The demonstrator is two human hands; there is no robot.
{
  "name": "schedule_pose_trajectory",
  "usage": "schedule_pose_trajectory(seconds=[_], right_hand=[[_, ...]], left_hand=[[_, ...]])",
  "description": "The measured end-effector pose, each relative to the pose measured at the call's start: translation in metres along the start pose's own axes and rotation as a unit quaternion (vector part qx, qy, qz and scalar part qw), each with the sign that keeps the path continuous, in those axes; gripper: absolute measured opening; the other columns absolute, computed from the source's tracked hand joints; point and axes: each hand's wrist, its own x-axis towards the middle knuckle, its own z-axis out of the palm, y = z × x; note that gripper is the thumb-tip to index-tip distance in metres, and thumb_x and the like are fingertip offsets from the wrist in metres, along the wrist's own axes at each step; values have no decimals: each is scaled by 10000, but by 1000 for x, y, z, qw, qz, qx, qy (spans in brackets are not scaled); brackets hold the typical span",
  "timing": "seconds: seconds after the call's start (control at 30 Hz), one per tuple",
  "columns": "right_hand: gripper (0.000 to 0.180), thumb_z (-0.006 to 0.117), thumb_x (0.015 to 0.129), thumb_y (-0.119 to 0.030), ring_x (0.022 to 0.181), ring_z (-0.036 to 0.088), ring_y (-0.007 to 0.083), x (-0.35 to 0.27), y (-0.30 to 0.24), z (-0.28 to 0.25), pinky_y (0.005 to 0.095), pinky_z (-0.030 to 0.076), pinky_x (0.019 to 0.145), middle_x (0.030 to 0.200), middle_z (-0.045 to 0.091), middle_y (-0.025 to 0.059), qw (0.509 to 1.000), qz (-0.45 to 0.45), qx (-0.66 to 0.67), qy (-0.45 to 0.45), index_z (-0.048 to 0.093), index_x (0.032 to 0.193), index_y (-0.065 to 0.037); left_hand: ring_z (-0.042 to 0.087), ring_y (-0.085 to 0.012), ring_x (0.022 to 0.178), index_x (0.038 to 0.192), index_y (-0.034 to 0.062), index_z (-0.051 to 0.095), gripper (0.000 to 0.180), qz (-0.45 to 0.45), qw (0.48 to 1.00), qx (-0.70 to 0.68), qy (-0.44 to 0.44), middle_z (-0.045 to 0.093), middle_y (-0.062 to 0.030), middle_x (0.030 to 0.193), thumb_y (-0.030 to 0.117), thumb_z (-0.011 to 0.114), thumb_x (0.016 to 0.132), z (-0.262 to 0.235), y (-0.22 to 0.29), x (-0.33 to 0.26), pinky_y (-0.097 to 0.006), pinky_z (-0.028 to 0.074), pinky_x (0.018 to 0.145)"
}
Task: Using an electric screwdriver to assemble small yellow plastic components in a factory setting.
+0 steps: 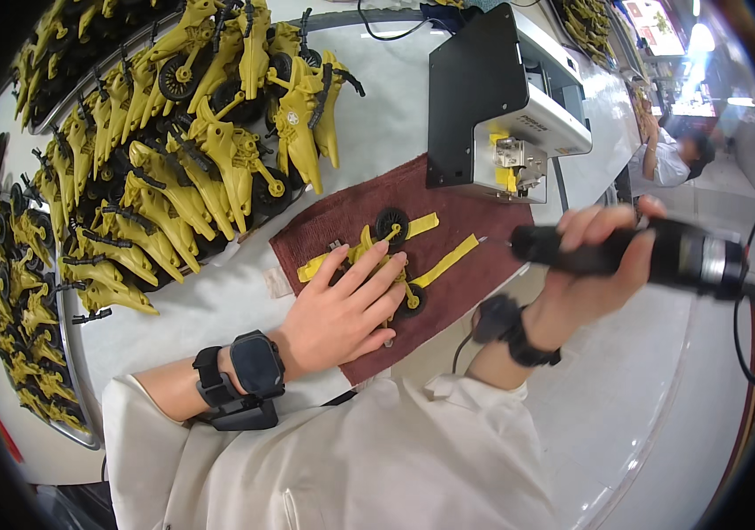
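Note:
A yellow toy motorcycle (392, 230) with black wheels lies on its side on a maroon cloth (342, 210). My left hand (333, 322) lies over it with fingers spread and stretched, touching its body and partly hiding it. To the right, my right hand (585, 287) is closed around a black electric screwdriver (576, 251), held roughly level above the table. Its front end points left toward the toy, apart from it. Motion blurs the hand and tool a little. Strips of yellow tape (448, 260) are on the cloth beside the toy.
A black and white benchtop machine (473, 97) with a metal mechanism at its front stands behind the cloth. Many yellow toy motorcycles (156, 199) are heaped at the left, some on metal-rimmed trays. A cable hangs from the screwdriver's rear. Another person (663, 165) sits far right.

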Motion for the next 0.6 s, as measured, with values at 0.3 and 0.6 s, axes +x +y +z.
schedule_pose_trajectory(seconds=[0.3, 0.6], right_hand=[[519, 487, 906, -402, 479, 491, 199, -37, 19, 46, 367, 416, 517, 687, 508, 81, 997, -22, -6, -77, 329, 1235, -33], [553, 636, 866, -294, 519, 523, 192, -30, 39, 58, 322, 461, 541, 714, 538, 100, 997, 19, 49, -60, 297, 1187, 1]], left_hand=[[321, -313, 1316, 1143, 55, 529, 502, 25, 999, 23, -13, 438, -131, 1337, 379, 641, 776, 0, 1, 0, -490, 267, 1048], [329, -326, 1310, 1151, 51, 510, 521, 31, 999, -8, -6, 422, -138, 1353, 381, 643, 771, 0, -4, -1, -499, 291, 1025]])
